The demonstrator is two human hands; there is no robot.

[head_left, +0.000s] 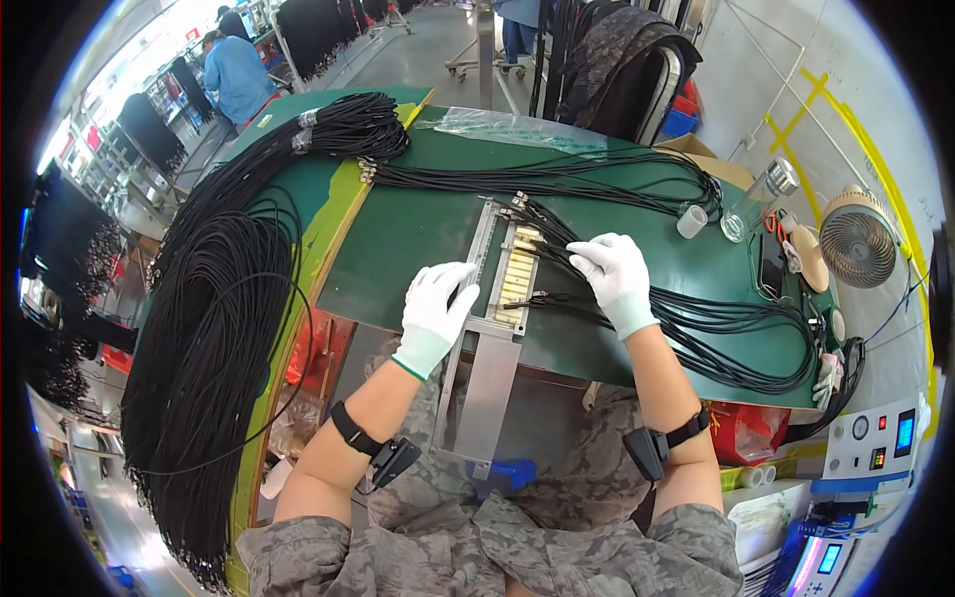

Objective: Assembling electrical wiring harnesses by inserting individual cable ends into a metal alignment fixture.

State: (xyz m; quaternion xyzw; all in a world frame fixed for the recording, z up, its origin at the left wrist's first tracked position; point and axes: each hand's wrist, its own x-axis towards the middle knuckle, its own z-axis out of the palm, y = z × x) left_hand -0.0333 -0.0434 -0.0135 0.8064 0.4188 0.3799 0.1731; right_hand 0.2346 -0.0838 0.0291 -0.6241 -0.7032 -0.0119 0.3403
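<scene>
A metal fixture (483, 251) with a row of cream-coloured slotted blocks (516, 276) stands before me at the front of the green table. My left hand (436, 308), in a white glove, is just left of it, thumb and fingers apart with nothing visible between them. Right of the blocks, my gloved right hand (615, 279) has its fingertips pinched at a black cable (557, 253); the exact grip is partly hidden. Several black cables with metal ends lie at the blocks. Their lengths loop away to the right in a bundle (756, 373).
Big black cable bundles (214, 328) hang over the table's left side. Another bundle (537, 185) lies across the back beside a plastic bag (527, 129). At right are a white cup (691, 221), a clear bottle (761, 199) and a fan (858, 236). A co-worker (237, 75) is far left.
</scene>
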